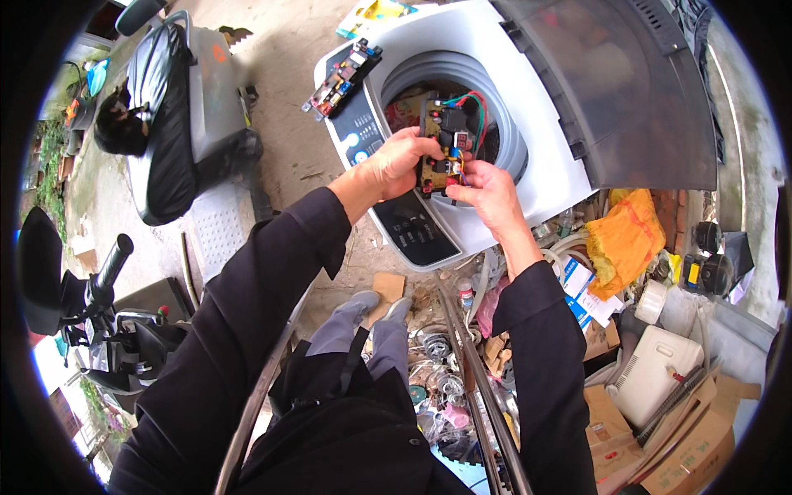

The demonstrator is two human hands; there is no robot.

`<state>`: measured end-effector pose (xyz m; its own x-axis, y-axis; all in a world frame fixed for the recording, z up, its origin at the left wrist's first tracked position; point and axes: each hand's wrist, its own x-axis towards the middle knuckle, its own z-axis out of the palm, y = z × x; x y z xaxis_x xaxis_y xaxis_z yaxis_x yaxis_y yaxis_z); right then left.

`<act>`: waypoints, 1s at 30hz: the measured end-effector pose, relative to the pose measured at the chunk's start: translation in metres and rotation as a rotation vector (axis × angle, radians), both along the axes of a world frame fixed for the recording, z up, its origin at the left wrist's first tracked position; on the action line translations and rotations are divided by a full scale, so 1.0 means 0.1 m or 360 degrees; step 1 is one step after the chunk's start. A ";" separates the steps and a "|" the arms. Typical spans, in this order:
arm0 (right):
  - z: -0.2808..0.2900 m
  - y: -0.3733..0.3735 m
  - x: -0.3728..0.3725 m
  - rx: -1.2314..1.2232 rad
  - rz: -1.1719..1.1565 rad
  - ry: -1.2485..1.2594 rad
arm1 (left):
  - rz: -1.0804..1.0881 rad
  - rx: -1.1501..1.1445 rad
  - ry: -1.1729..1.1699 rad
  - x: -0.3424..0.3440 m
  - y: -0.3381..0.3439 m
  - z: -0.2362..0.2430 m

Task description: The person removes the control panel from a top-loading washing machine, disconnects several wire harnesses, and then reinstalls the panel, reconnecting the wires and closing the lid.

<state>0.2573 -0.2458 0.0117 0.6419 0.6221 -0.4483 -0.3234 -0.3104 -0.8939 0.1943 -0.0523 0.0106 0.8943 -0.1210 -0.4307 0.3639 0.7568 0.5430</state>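
Both my hands hold a circuit board over the open tub of a white top-loading washing machine. Dense components, a small digit display and red and green wires show on it. My left hand grips the board's left edge, thumb across its face. At its lower right, the fingers of my right hand are closed on the edge or on a small part there; the fingertips are partly hidden. A second circuit board rests on the far left corner of the machine, beyond the control panel.
The machine's dark lid stands raised at the right. An orange sack, cardboard boxes and a beige plastic case crowd the right side. Coiled wires litter the ground by my feet. Scooters stand left.
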 end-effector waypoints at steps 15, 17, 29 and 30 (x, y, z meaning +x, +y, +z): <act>0.29 -0.73 0.19 -0.0239 -0.0521 -0.0302 | -0.0163 0.1009 0.0363 -0.11 0.29 0.37; 0.36 -0.67 0.15 -0.0231 -0.0374 -0.0274 | -0.0390 0.1239 0.0375 -0.12 0.39 0.46; 0.21 -2.01 -1.94 -0.0599 0.0196 0.0972 | -0.0337 0.1160 0.0378 -0.13 0.48 0.27; 0.21 -1.88 -2.19 -0.0826 -0.0262 0.0863 | -0.0386 0.1076 0.0305 -0.11 0.49 0.27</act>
